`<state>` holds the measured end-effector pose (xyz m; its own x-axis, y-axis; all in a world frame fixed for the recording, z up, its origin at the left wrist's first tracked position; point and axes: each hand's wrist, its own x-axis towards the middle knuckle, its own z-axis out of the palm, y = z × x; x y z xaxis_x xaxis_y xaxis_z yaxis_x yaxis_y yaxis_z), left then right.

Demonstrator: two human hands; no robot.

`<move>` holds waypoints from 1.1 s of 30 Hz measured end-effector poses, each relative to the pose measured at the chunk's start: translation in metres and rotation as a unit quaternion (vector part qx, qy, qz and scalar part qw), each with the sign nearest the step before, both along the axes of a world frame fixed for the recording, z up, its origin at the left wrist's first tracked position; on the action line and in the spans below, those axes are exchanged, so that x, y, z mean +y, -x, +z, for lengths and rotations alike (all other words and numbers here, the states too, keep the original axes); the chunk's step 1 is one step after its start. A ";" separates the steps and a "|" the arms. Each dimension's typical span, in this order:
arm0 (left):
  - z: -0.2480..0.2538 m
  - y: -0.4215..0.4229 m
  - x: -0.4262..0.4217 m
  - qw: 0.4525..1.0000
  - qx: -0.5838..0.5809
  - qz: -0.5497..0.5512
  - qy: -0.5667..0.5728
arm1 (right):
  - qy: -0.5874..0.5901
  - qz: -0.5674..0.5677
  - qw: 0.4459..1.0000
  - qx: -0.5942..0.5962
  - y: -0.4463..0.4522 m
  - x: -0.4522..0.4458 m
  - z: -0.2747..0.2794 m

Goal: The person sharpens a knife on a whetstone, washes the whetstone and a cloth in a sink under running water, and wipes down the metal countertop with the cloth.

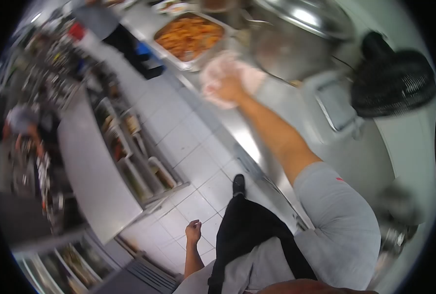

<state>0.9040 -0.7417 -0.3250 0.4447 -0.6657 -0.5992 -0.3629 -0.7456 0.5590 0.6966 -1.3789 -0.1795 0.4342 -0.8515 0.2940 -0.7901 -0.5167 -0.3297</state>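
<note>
My right hand [229, 88] reaches far forward and presses on a pale pink cloth [223, 73] that lies bunched on the steel counter [281, 105]. Motion smears the fingers somewhat, and folds of cloth hide part of them. Just beyond the cloth sits a metal tray [194, 64] of orange-brown food pieces [191, 36]. Down by my side, over the floor, hangs my left hand [193, 230], its fingers curled in with nothing visible in them.
A black fan [394, 78] and a grey plastic lid [328, 105] stand on the right, below a large metal dome [308, 17]. Across the tiled aisle [178, 137] is a counter with food containers [134, 161]. One person [103, 27] stands ahead; another [29, 125] works at left.
</note>
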 end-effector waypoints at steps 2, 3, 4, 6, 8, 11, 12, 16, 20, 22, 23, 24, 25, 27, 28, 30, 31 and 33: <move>-0.015 0.004 -0.009 0.995 0.093 0.018 -0.040 | 0.076 0.061 0.995 0.003 0.025 0.051 -0.025; -0.016 0.005 -0.012 0.987 0.138 0.029 -0.081 | 0.009 0.022 0.999 0.026 0.050 0.089 -0.009; -0.019 0.009 -0.022 0.977 0.174 0.042 -0.119 | -0.053 -0.016 0.998 0.038 0.077 0.127 0.013; -0.009 0.015 -0.047 0.969 0.201 -0.013 -0.145 | -0.018 -0.068 0.996 -0.045 0.139 0.203 0.011; 0.013 0.025 -0.073 0.970 0.165 -0.092 -0.152 | -0.070 -0.087 0.991 -0.075 0.207 0.278 0.028; 0.007 0.031 -0.084 0.976 0.168 -0.034 -0.133 | -0.084 -0.146 0.986 0.002 0.320 0.366 0.026; 0.015 0.034 -0.091 0.977 0.170 -0.059 -0.116 | -0.054 -0.180 0.982 0.022 0.360 0.384 0.024; 0.038 0.055 -0.107 0.966 0.128 -0.205 -0.094 | -0.057 -0.361 0.927 0.082 0.538 0.376 0.013; 0.086 0.090 -0.108 0.908 0.043 -0.412 -0.065 | -0.029 -0.547 0.830 0.109 0.731 0.408 -0.002; 0.096 0.086 -0.075 0.941 0.083 -0.325 0.032 | -0.033 -0.715 0.686 0.131 0.821 0.461 -0.032; 0.110 0.091 -0.074 0.924 0.017 -0.382 0.005 | -0.039 -0.770 0.632 0.085 0.828 0.468 -0.026; 0.098 0.075 -0.060 0.939 0.024 -0.344 0.005 | -0.048 -0.818 0.572 0.040 0.831 0.472 -0.016; 0.084 0.063 -0.048 0.952 0.034 -0.305 0.008 | -0.077 -0.827 0.556 0.018 0.830 0.461 0.000; 0.089 0.071 -0.044 0.922 -0.012 -0.386 0.032 | -0.135 -0.842 0.522 -0.024 0.822 0.422 0.023; 0.097 0.070 -0.043 0.902 -0.038 -0.427 0.038 | -0.094 -0.833 0.545 -0.006 0.815 0.394 0.011; 0.113 0.068 -0.033 0.856 -0.084 -0.508 0.036 | -0.077 -0.780 0.621 0.013 0.796 0.341 -0.002; 0.118 0.067 -0.027 0.831 -0.102 -0.547 0.032 | -0.067 -0.730 0.680 0.011 0.778 0.315 -0.005; 0.119 0.078 -0.033 0.857 -0.126 -0.500 -0.021 | -0.058 -0.623 0.780 0.019 0.732 0.264 -0.003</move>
